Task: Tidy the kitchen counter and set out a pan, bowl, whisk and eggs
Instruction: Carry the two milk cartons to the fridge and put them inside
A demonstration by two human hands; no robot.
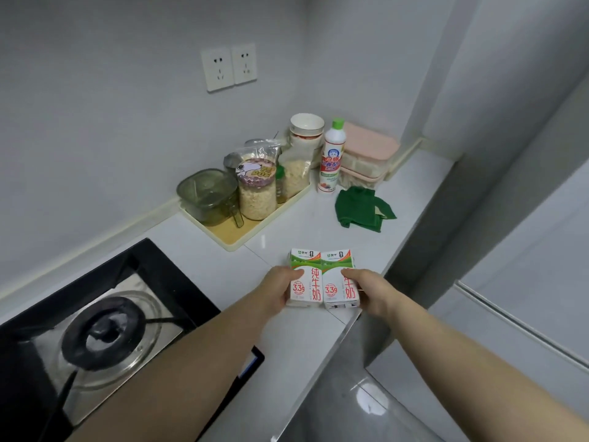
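While your left hand (280,288) curls round the white-and-green left milk carton (307,279) and your right hand (369,290) grips the matching right milk carton (336,282), both cartons stand upright and touching on the white kitchen counter (287,339), close to its front edge. You have bare counter between the cartons and everything behind them. The black glass gas hob (105,330) lies to your left, and the counter's right edge drops away just beside your right hand. Further back, a crumpled green cloth (361,207) lies flat. The cream rectangular tray (229,240) against the wall holds a green translucent lidded tub (207,193), whose contents you cannot make out, a clear jar (257,193) of pale flakes and a clear bag (296,177) of similar flakes. In the corner stand a white detergent bottle (331,157), stacked pink-lidded boxes (369,154) and a white bowl (306,124) perched on a jar.
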